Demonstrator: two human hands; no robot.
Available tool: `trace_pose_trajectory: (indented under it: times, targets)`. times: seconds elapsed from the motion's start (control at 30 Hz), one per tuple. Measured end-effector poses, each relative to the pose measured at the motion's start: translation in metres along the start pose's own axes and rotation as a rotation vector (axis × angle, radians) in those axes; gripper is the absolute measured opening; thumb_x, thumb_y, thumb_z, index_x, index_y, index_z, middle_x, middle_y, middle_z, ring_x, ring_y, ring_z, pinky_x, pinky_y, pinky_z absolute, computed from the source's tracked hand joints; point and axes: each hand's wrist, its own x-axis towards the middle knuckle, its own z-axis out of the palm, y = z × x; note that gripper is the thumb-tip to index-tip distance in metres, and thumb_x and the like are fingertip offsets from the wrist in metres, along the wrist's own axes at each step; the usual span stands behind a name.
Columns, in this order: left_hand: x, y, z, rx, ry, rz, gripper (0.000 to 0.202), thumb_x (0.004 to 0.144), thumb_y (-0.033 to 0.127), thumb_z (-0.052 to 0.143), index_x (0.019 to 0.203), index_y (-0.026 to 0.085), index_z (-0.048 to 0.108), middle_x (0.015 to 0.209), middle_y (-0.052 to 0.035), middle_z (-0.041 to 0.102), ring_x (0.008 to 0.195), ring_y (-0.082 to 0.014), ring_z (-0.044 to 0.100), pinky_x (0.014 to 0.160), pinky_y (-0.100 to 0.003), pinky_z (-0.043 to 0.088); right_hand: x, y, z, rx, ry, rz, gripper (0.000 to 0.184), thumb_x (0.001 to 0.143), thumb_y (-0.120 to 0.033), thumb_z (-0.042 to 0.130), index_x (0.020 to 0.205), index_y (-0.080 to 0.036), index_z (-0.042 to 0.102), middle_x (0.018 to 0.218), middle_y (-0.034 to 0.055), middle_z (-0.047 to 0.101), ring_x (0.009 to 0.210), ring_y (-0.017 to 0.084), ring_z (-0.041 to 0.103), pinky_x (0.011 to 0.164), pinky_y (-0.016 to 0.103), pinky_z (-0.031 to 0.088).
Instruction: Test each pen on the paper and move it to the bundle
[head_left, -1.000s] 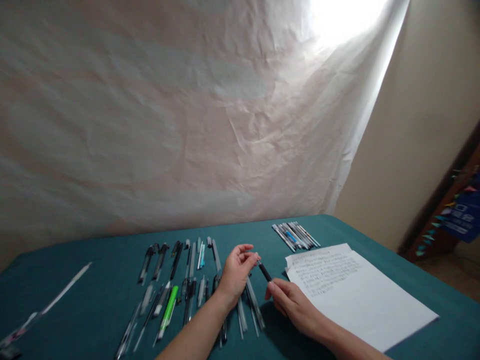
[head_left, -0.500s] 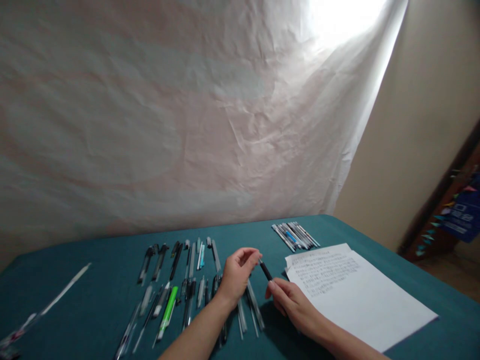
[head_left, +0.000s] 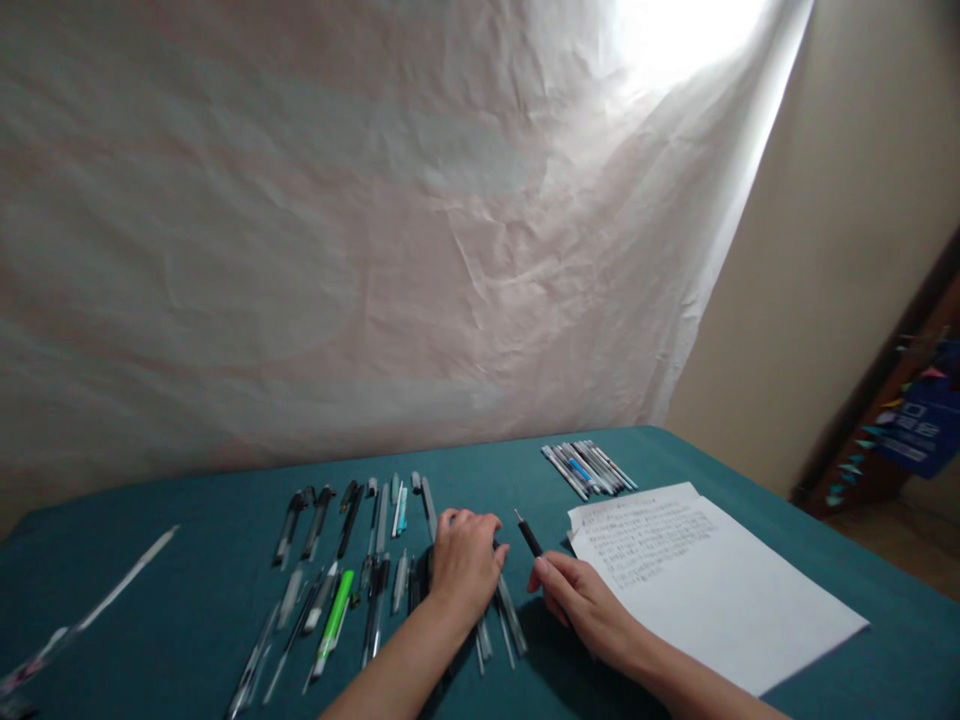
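Observation:
My right hand (head_left: 574,590) pinches a pen (head_left: 529,537) by its dark barrel, its bare metal tip pointing up and to the left. Over the right end of the pen rows, my left hand (head_left: 466,555) is lowered with its fingers curled down; a small dark bit shows by the fingertips, and what they hold is hidden. Several clear tubes (head_left: 512,620) lie below and partly under that hand. To its left are pen parts, among them a bright green pen (head_left: 335,622), a black pen (head_left: 351,522) and a light-blue piece (head_left: 403,510).
At the back right lies a row of pens or refills (head_left: 589,468). Sheets of paper (head_left: 735,600) with handwriting rest to the right of my right hand. A long clear wrapper (head_left: 127,580) is on the left of the green tabletop (head_left: 187,640).
My left hand has moved away from the pen tip, down and slightly left onto the pen parts. My right hand keeps the pen in nearly the same place.

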Motion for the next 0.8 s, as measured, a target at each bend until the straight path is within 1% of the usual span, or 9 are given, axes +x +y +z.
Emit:
trace_pose_trajectory:
  times: [0.13, 0.33, 0.47, 0.6, 0.7, 0.8]
  targets:
    - [0.0011, 0.0048, -0.0014, 0.044, -0.021, 0.01, 0.014, 0.072, 0.021, 0.059, 0.087, 0.021, 0.06, 0.082, -0.0038, 0.064, 0.085, -0.0222, 0.053, 0.085, -0.038, 0.027, -0.0008, -0.0002, -0.0001, 0.003, 0.004, -0.001, 0.041, 0.089, -0.048, 0.033, 0.076, -0.016, 0.054, 0.048, -0.007, 0.035, 0.046, 0.008, 0.033, 0.046, 0.02, 0.025]
    - [0.0012, 0.0063, -0.0025, 0.026, -0.062, 0.008, 0.016, 0.071, 0.019, 0.06, 0.087, 0.022, 0.061, 0.08, -0.0029, 0.064, 0.082, -0.0212, 0.054, 0.084, -0.037, 0.027, -0.0008, 0.0003, 0.0001, -0.001, 0.015, 0.002, 0.041, 0.088, -0.048, 0.033, 0.076, -0.016, 0.054, 0.048, -0.0071, 0.034, 0.045, 0.008, 0.033, 0.045, 0.02, 0.025]
    - [0.0002, 0.0074, 0.001, -0.025, -0.076, 0.056, 0.017, 0.071, 0.019, 0.06, 0.088, 0.023, 0.06, 0.08, -0.0022, 0.064, 0.083, -0.0208, 0.054, 0.084, -0.036, 0.027, 0.0005, 0.0003, 0.0007, -0.001, 0.039, -0.004, 0.041, 0.088, -0.049, 0.033, 0.075, -0.016, 0.054, 0.047, -0.007, 0.035, 0.045, 0.008, 0.034, 0.045, 0.02, 0.025]
    - [-0.0004, 0.0091, 0.0031, -0.08, -0.096, 0.104, 0.019, 0.07, 0.022, 0.063, 0.088, 0.023, 0.061, 0.08, -0.0008, 0.064, 0.084, -0.0195, 0.054, 0.089, -0.035, 0.025, 0.0006, -0.0015, 0.0009, 0.015, 0.069, -0.01, 0.042, 0.088, -0.05, 0.032, 0.074, -0.016, 0.053, 0.046, -0.0074, 0.033, 0.044, 0.008, 0.033, 0.044, 0.02, 0.025]
    - [-0.0003, 0.0096, 0.0022, -0.099, -0.119, 0.145, 0.023, 0.067, 0.023, 0.067, 0.089, 0.024, 0.061, 0.084, -0.0004, 0.064, 0.087, -0.0192, 0.054, 0.091, -0.035, 0.024, -0.0002, -0.0029, 0.0004, 0.02, 0.081, -0.017, 0.043, 0.088, -0.05, 0.031, 0.074, -0.016, 0.053, 0.046, -0.0073, 0.033, 0.044, 0.008, 0.033, 0.044, 0.02, 0.025]
    - [-0.0004, 0.0093, 0.0009, -0.091, -0.133, 0.131, 0.028, 0.066, 0.024, 0.068, 0.093, 0.024, 0.061, 0.093, -0.0017, 0.061, 0.092, -0.0205, 0.051, 0.084, -0.034, 0.029, -0.0005, -0.0033, -0.0001, 0.018, 0.084, -0.023, 0.043, 0.088, -0.05, 0.032, 0.073, -0.016, 0.054, 0.046, -0.0071, 0.034, 0.045, 0.008, 0.034, 0.045, 0.02, 0.026]
